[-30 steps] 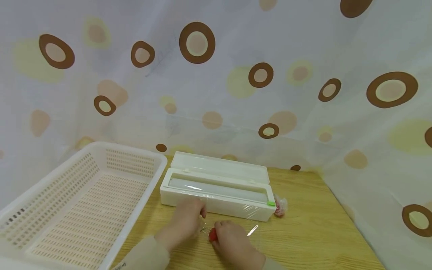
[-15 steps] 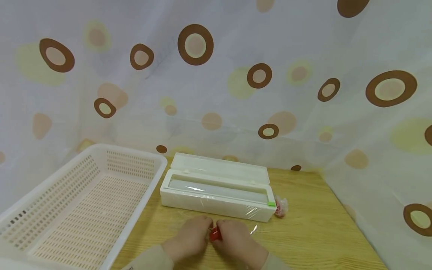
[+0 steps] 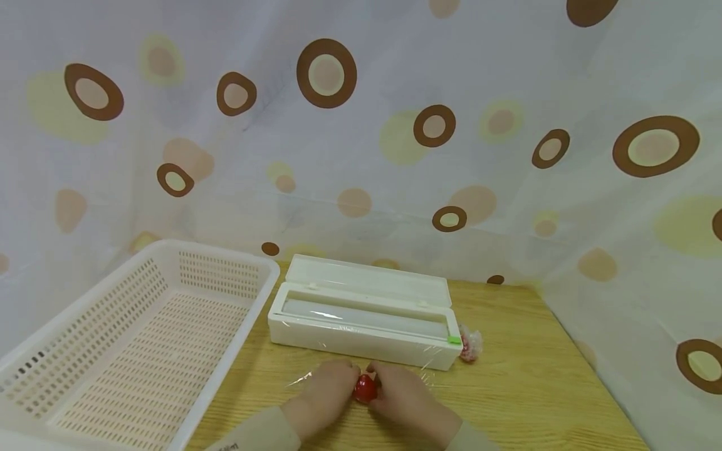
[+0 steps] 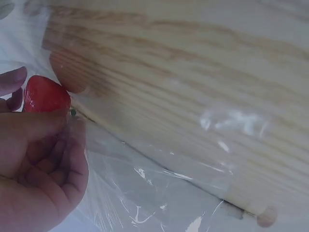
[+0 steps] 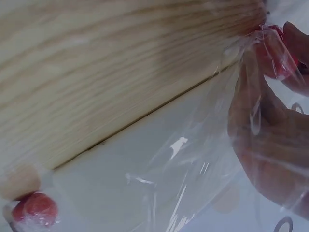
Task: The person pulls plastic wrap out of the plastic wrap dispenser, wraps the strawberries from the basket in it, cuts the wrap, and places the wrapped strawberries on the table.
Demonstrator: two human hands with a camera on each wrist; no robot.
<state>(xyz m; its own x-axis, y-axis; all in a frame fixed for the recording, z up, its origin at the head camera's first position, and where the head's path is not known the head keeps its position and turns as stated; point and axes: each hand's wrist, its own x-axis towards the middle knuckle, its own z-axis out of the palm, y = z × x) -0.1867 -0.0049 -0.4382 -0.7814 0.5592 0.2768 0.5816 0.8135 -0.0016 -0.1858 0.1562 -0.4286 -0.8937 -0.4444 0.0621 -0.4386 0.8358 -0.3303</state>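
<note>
In the head view my left hand (image 3: 329, 391) and right hand (image 3: 403, 394) meet at a small, glossy red fruit-like ball (image 3: 365, 389), just in front of a white cling film dispenser (image 3: 363, 341). My right hand's curved fingers hold the ball from its right side. Close against its left side, my left thumb and curled fingers pinch clear cling film (image 4: 140, 171). A small green bit shows by the left thumb. Film stretches over the right hand (image 5: 270, 130) in the right wrist view, partly covering the ball there. The exact finger contacts are partly hidden.
The dispenser's lid (image 3: 366, 279) stands raised, with a roll inside and a green cutter (image 3: 454, 340) at its right end. A film-wrapped red piece (image 3: 470, 344) lies beside it. A white slotted basket (image 3: 271, 275) occupies the left. A spotted curtain (image 3: 361, 156) closes the back.
My left hand has come down from the dispenser's front to the red ball. The ball has shifted slightly right, and more of it shows between the hands.
</note>
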